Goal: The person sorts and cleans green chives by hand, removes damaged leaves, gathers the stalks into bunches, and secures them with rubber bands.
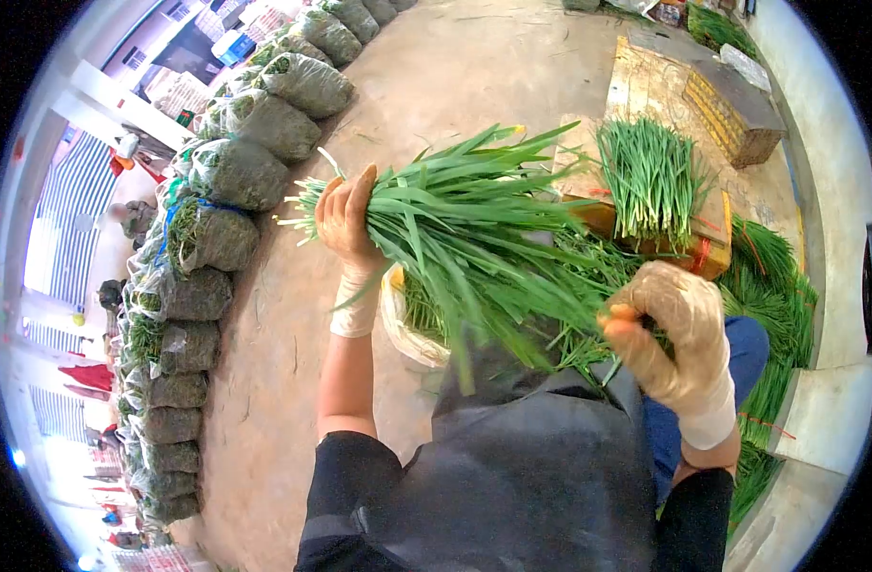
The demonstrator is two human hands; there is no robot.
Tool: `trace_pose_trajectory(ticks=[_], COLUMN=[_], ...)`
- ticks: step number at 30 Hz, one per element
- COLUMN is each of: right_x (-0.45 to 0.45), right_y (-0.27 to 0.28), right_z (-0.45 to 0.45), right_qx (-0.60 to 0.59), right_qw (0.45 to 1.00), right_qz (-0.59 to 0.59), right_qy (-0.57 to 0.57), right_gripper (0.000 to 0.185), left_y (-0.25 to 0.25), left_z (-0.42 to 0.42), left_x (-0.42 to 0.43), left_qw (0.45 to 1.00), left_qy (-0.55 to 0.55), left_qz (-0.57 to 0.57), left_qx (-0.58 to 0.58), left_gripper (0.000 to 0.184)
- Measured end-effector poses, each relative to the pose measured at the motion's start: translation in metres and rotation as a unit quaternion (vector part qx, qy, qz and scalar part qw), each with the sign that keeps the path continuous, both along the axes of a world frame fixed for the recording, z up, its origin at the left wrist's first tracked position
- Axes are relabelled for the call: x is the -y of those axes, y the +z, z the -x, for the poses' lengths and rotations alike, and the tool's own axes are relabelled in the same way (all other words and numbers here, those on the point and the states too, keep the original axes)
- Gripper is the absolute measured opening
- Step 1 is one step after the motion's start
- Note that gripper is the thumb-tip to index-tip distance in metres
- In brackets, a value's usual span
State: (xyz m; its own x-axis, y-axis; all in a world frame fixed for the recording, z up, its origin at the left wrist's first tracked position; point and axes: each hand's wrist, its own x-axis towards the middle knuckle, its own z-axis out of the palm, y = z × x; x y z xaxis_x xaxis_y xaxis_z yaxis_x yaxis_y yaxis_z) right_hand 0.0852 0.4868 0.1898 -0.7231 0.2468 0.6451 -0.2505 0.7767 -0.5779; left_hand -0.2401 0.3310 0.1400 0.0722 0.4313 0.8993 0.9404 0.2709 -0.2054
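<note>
My left hand (350,219), in a thin pale glove with bare fingertips, is closed around a bunch of garlic chives (474,214) near the white stem ends. The stems point left and the long green leaves fan out to the right. My right hand (679,334), gloved the same way, is beside the leaf tips with its fingers curled together. Whatever is between those fingers, if anything, is hidden. Loose green leaves (588,348) lie below, at the edge of my black apron (541,467). A neat pile of chives (650,181) rests on a cardboard box (708,238).
Stuffed plastic sacks of greens (236,172) form a long row on the left. A white open sack (393,329) stands by my lap. Tied chives (770,296) are heaped along the right wall (836,172). A brown block-like box (736,110) sits at the upper right.
</note>
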Motion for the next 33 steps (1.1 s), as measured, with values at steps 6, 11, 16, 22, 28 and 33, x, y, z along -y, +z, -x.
trace_pose_trajectory(ticks=[6, 11, 16, 22, 28, 33], right_x=[0.027, 0.044, -0.024, -0.017, -0.015, -0.026], right_y=[0.007, -0.004, 0.009, 0.021, 0.013, 0.001], right_z=[0.058, 0.02, 0.003, 0.064, 0.029, 0.016], right_qx=[0.055, 0.028, 0.004, 0.067, -0.008, 0.078], right_qw=[0.991, 0.955, 0.998, 0.998, 0.926, 0.988], right_qz=[-0.114, -0.107, 0.059, 0.0, 0.171, -0.121], right_qy=[-0.046, 0.275, 0.033, 0.017, 0.337, -0.048], right_gripper=[0.043, 0.013, 0.036, 0.041, 0.016, 0.027], left_y=[0.006, 0.009, 0.021, 0.021, 0.016, 0.016], left_z=[-0.011, -0.009, -0.016, -0.025, -0.022, -0.017], left_x=[-0.004, 0.006, 0.018, 0.015, 0.023, 0.024], left_qw=[1.0, 0.999, 0.997, 0.994, 0.997, 0.993], left_qy=[0.002, 0.008, 0.001, -0.001, 0.018, 0.024], left_qz=[-0.006, -0.001, 0.018, 0.022, 0.049, 0.069], left_qx=[-0.021, -0.038, -0.079, -0.104, -0.062, -0.089], left_gripper=[0.044, 0.039, 0.037, 0.037, 0.038, 0.033])
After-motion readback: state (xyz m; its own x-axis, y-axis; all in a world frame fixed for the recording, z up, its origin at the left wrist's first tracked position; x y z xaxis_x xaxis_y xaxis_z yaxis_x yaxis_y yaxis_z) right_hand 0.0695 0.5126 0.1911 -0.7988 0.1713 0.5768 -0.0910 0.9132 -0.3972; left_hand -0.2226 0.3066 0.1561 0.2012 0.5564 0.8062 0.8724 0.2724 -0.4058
